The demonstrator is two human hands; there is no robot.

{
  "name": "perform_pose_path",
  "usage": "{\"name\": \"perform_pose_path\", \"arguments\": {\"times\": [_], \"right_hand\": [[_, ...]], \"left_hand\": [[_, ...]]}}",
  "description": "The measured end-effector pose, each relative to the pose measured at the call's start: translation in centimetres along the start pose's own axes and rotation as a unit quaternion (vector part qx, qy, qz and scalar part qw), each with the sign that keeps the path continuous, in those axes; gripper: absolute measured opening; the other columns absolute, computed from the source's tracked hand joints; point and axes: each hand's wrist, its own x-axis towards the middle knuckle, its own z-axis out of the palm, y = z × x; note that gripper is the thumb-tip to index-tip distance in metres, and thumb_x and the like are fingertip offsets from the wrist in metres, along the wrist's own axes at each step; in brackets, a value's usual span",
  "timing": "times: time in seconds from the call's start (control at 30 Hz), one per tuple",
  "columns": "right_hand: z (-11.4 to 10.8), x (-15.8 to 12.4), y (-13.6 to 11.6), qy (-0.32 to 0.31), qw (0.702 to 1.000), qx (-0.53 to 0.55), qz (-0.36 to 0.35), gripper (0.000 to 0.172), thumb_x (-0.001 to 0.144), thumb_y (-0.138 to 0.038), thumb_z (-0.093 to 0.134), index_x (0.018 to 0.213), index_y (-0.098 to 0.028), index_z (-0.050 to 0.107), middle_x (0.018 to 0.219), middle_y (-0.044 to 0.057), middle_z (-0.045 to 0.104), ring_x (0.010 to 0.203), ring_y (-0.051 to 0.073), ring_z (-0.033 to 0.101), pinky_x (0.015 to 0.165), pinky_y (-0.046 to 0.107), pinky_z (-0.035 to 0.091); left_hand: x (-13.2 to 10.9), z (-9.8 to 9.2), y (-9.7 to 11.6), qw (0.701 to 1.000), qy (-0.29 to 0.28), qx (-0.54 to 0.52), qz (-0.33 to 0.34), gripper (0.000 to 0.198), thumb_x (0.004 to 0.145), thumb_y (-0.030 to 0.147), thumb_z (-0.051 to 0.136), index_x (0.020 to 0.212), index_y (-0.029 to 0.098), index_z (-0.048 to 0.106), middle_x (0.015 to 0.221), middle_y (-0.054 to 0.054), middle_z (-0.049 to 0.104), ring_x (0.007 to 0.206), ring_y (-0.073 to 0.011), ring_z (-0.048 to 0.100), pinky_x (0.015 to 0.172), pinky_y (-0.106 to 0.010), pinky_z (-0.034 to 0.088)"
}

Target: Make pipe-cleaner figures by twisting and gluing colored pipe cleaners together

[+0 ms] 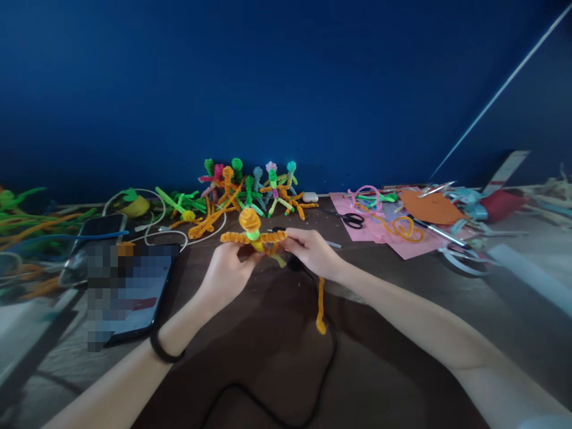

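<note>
Between my hands stands an orange pipe cleaner figure (249, 221), upright, with a coiled round head, a light green neck and two twisted arms spread sideways. My left hand (227, 268) is closed around its lower body from the left. With fingers pinched, my right hand (313, 253) grips the figure at its right arm and side; the fingertips partly hide the lower part. Below my right wrist lies a loose orange pipe cleaner piece (320, 307). Behind the hands, several finished-looking pipe cleaner figures (250, 190) in green, orange, pink and blue stand against the wall.
To the left lie a tablet (143, 304), a phone (100, 229), a white cable and many pipe cleaners. Black-handled scissors (353, 221), pink paper (402, 247), an orange sheet (431, 205) and a pen (440, 232) lie to the right. A black cord (328, 363) crosses the table in front.
</note>
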Motion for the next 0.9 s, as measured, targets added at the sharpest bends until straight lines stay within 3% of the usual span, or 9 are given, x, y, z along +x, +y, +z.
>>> {"name": "perform_pose_path", "arguments": {"times": [0.1,0.2,0.37,0.5,0.63,0.77,0.9], "right_hand": [[-0.2,0.3,0.6,-0.004,1.000,0.012,0.012,0.033,0.088,-0.037,0.040,0.068,-0.014,0.053,0.062,-0.002,0.049,0.060,0.009,0.043,0.058,0.020,0.032],[0.4,0.2,0.9,-0.048,0.998,0.029,0.020,0.036,0.089,-0.039,0.036,0.068,-0.014,0.052,0.061,-0.002,0.045,0.057,0.008,0.039,0.055,0.020,0.031],[2.0,-0.6,0.5,-0.107,0.993,0.029,-0.025,0.029,0.090,-0.029,0.035,0.078,-0.013,0.056,0.074,0.002,0.055,0.068,0.010,0.048,0.065,0.022,0.037],[2.9,-1.2,-0.8,-0.169,0.985,-0.029,0.006,0.024,0.089,-0.031,0.040,0.087,-0.015,0.058,0.080,0.005,0.059,0.072,0.013,0.053,0.067,0.024,0.039],[2.8,-1.4,-1.9,-0.206,0.976,-0.061,0.020,0.022,0.088,-0.033,0.044,0.083,-0.015,0.056,0.068,0.002,0.055,0.060,0.011,0.050,0.059,0.022,0.037],[1.9,-1.2,-1.9,-0.158,0.985,-0.074,-0.009,0.026,0.088,-0.031,0.043,0.072,-0.015,0.057,0.057,-0.001,0.049,0.053,0.008,0.045,0.055,0.021,0.032],[0.6,-0.7,-1.3,-0.079,0.996,-0.048,-0.022,0.030,0.089,-0.031,0.040,0.069,-0.015,0.055,0.060,-0.001,0.052,0.055,0.008,0.046,0.058,0.021,0.032]], "left_hand": [[0.0,-0.2,0.7,0.988,-0.013,-0.149,-0.050,0.007,0.066,0.022,0.063,0.067,0.015,0.065,0.059,-0.001,0.065,0.057,-0.0154,0.060,0.056,-0.025,0.048],[-0.2,-0.1,1.0,0.951,-0.008,-0.297,-0.089,0.012,0.061,0.021,0.070,0.070,0.015,0.064,0.061,-0.001,0.064,0.056,-0.0135,0.059,0.051,-0.023,0.047],[-0.3,0.3,0.8,0.909,-0.001,-0.399,-0.123,0.018,0.059,0.020,0.072,0.073,0.014,0.063,0.063,-0.002,0.064,0.058,-0.0142,0.060,0.050,-0.023,0.049],[-0.3,0.6,0.7,0.925,0.053,-0.356,-0.121,0.017,0.061,0.020,0.069,0.077,0.014,0.065,0.071,-0.003,0.067,0.066,-0.0146,0.062,0.057,-0.022,0.050],[-0.3,0.4,0.8,0.976,0.082,-0.177,-0.093,0.009,0.065,0.019,0.064,0.072,0.014,0.066,0.073,-0.004,0.069,0.073,-0.0176,0.063,0.067,-0.025,0.049],[-0.4,0.3,0.5,0.994,0.097,-0.017,-0.041,0.014,0.068,0.025,0.062,0.073,0.014,0.067,0.074,-0.007,0.070,0.074,-0.0222,0.064,0.072,-0.032,0.047],[-0.4,0.2,0.2,0.997,0.079,-0.017,-0.019,0.010,0.068,0.024,0.062,0.070,0.016,0.068,0.072,-0.005,0.070,0.075,-0.0225,0.064,0.075,-0.033,0.047]]}}
